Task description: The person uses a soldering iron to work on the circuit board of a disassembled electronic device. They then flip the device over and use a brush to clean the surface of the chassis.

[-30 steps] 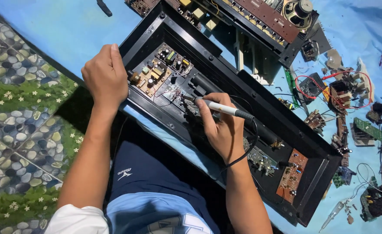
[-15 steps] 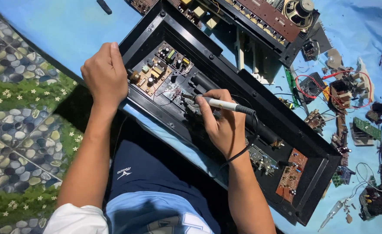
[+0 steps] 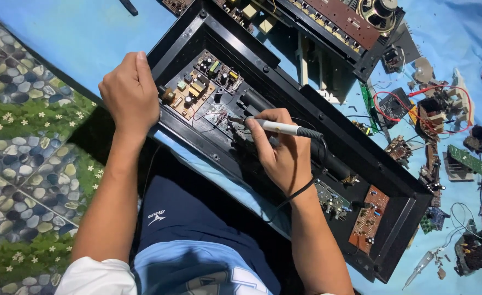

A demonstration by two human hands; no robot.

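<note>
**Soldering inside an opened black electronics case**

Seen from above, a seated person works on a long black case (image 3: 328,131) lying open across a blue sheet (image 3: 71,33) on the floor. The right hand (image 3: 282,153) grips a soldering iron (image 3: 284,129) like a pen, fingers closed around its pale handle, the tip resting among the wires and parts near the case's middle. Its dark cord loops back around the wrist. The left hand (image 3: 129,93) is curled shut over the case's near left rim, steadying it. Just beside that hand, inside the case, sits a small tan circuit board (image 3: 197,90) crowded with components. A brown circuit board (image 3: 368,217) lies at the far right end. Loose boards, wires and a speaker (image 3: 380,11) are scattered on the sheet beyond. The step in hand appears to be soldering a joint; it calls for a steady tip held against that one point
</note>
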